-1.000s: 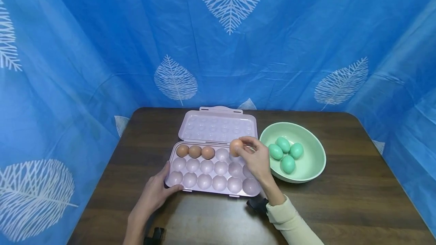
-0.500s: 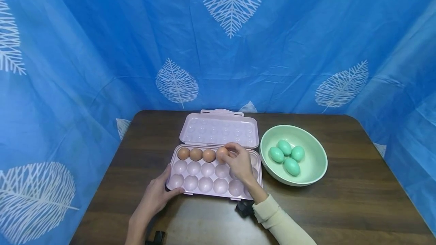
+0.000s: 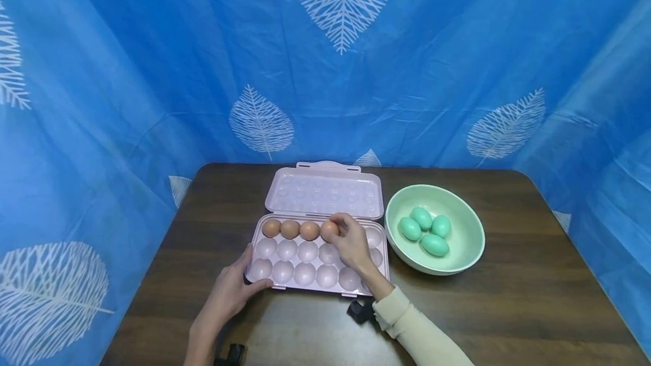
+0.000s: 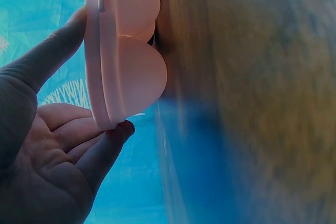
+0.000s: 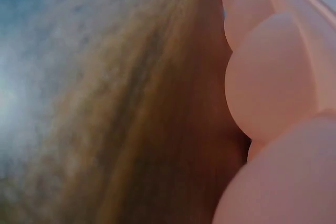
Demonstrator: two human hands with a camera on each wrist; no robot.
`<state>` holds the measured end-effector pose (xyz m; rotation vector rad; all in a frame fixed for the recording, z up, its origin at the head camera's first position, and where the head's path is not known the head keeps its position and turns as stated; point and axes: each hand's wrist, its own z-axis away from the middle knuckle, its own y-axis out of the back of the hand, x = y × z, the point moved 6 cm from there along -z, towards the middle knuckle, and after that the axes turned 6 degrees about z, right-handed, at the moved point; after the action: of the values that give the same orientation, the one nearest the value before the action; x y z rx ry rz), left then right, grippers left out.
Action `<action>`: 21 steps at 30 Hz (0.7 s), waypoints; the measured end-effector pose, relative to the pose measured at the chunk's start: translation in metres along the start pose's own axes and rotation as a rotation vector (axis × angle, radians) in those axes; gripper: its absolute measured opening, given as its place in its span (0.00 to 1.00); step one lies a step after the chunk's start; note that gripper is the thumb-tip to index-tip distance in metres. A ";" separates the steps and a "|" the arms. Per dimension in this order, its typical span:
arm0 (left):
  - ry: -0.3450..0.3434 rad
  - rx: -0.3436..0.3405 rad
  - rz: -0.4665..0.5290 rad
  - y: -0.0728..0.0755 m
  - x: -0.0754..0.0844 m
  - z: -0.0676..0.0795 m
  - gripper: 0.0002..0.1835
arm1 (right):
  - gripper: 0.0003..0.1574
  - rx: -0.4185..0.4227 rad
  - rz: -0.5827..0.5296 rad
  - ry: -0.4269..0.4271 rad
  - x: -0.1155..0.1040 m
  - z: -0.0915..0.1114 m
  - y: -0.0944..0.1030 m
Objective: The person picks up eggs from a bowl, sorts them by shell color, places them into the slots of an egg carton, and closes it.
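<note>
A pale pink plastic egg carton [image 3: 307, 252] lies with its lid folded back on the wooden table. My left hand [image 3: 230, 293] grips the carton's left end; in the left wrist view, its thumb and fingers curl round the rim. With thumb and fingertips, my right hand [image 3: 355, 246] pinches a brown egg [image 3: 328, 230] right at the fourth cup of the back row. Three more brown eggs [image 3: 290, 229] sit in the cups to its left. Only the carton's rounded underside cups [image 5: 273, 77] show in the right wrist view, with the hand out of sight.
Right of the carton stands a light green bowl [image 3: 470, 242] with several green eggs [image 3: 434, 244] in it. The open lid [image 3: 325, 191] reaches toward the table's back edge. Behind the table [image 3: 524, 264] hangs a blue curtain [image 3: 407, 72] with white leaf prints.
My right hand has carried the brown egg left and down to the fourth back-row cup. One green egg in the bowl has rolled slightly. The left hand keeps its grip.
</note>
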<state>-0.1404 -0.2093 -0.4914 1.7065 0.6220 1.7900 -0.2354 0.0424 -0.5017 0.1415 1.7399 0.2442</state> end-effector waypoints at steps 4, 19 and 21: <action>0.002 -0.003 0.000 0.001 0.000 0.000 0.53 | 0.21 -0.016 0.063 0.038 -0.002 -0.001 -0.002; -0.001 -0.001 -0.003 0.002 0.002 0.000 0.53 | 0.25 0.021 0.184 0.081 -0.007 0.007 0.011; 0.007 -0.008 -0.002 0.002 0.002 0.000 0.53 | 0.27 0.017 0.169 0.073 -0.009 0.009 0.014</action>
<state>-0.1404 -0.2096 -0.4886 1.6947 0.6184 1.7949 -0.2256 0.0547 -0.4916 0.2955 1.8042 0.3617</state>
